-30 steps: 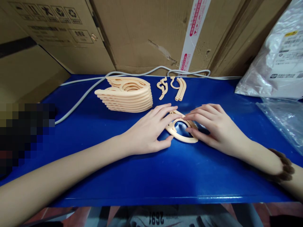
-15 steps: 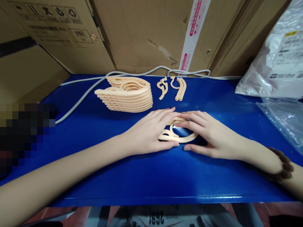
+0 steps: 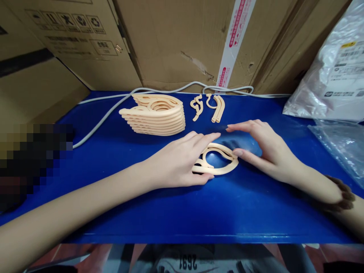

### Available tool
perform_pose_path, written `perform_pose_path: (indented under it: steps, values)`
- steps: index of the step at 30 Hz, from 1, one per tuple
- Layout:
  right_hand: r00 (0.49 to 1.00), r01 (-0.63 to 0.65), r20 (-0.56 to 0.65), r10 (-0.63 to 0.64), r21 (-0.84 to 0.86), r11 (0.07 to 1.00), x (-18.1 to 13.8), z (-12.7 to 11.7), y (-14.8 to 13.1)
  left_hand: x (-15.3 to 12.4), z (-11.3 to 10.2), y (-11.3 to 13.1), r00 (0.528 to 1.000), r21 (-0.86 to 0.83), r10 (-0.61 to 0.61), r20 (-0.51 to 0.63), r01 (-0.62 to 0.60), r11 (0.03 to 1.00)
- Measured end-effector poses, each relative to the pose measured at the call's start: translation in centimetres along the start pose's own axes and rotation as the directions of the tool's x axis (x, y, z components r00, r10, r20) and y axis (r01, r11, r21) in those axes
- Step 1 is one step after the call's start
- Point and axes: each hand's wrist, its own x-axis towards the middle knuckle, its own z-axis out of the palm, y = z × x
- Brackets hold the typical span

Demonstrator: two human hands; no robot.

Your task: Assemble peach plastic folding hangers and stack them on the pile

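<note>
A peach plastic ring-shaped part (image 3: 220, 169) lies flat on the blue table (image 3: 176, 212). My left hand (image 3: 176, 161) rests on its left end, fingers over the top and thumb at its near edge. My right hand (image 3: 263, 146) is beside the part's right end with the thumb touching its rim and the fingers lifted and spread. Behind them stands a stack of the same peach parts (image 3: 155, 115). Small curved peach pieces (image 3: 209, 106) lie near the table's back edge.
A white cable (image 3: 113, 108) runs along the back of the table. Cardboard boxes (image 3: 184, 38) form a wall behind. Plastic bags (image 3: 335, 72) sit at the right. A blurred patch covers the left edge.
The peach part has gone from tilted between both hands to flat on the table. My right hand has lifted its fingers off it and drawn right; the view shifted slightly.
</note>
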Motion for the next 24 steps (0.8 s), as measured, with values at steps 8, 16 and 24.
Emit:
perform_pose_path:
  steps: [8,16,24]
  values:
    - [0.984,-0.180,0.021,0.179,0.165,0.970,0.0,-0.3,0.3,-0.3,-6.2,1.1,0.978,0.032,0.059,-0.198,-0.054,0.998]
    - [0.905,-0.415,0.243,0.348,0.685,0.600,0.2,0.2,-1.4,-0.6,-5.4,0.1,0.979,0.012,0.102,-0.175,-0.102,0.995]
    - [0.819,-0.547,0.393,0.418,0.753,0.365,0.1,0.4,-2.1,-0.6,-3.5,0.4,0.988,0.041,0.120,-0.093,-0.117,0.992]
